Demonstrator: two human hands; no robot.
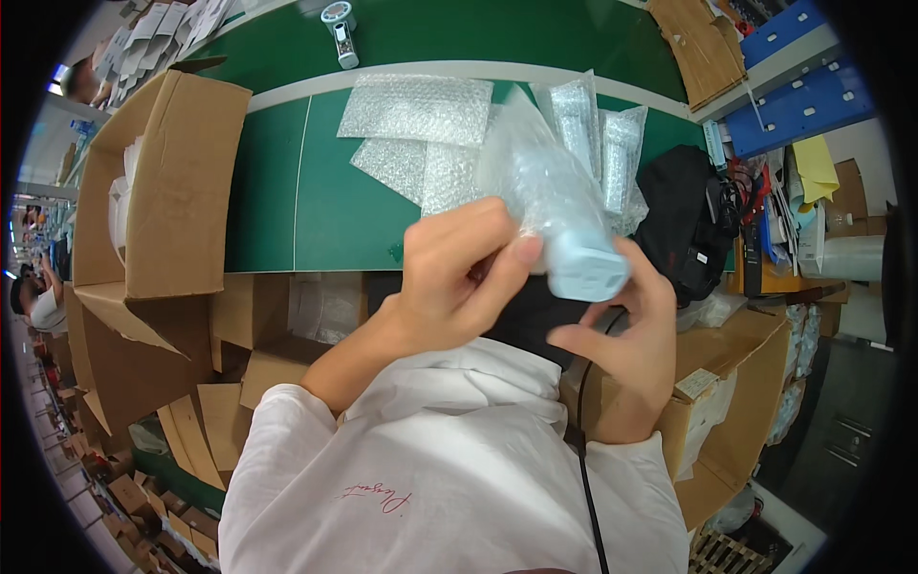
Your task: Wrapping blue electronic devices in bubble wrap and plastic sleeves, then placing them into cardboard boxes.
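In the head view, I am holding a pale blue device (pixel 587 271) in front of my body, by the near edge of the green worktop (pixel 263 191); its far part is sitting inside a clear bubble-wrap pouch (pixel 535 167), while its near end is pointing toward me, seemingly uncovered; my left grip (pixel 469 263) is pinching the side of the pouch between thumb and bent forefinger, probably because the slack film is needing a steady hold; my right grip (pixel 631 330) is standing half open, its thumb lying apart from the device and its fingers reaching along the far side, perhaps supporting the weight; flat pouches (pixel 416 107) are lying ahead of me, presumably for being within easy reach; two filled pouches (pixel 577 124) are resting to their right, apparently being kept separate from the flat ones.

My right fingertips are partly hiding behind the device, so I cannot tell how firmly they are pressing; blur is softening the device's near end and its openings; bubbles and glare are masking the part inside; the raised pouch is covering some of the flat ones; a cardboard box (pixel 196 182) on my left is concealing most of its white contents.
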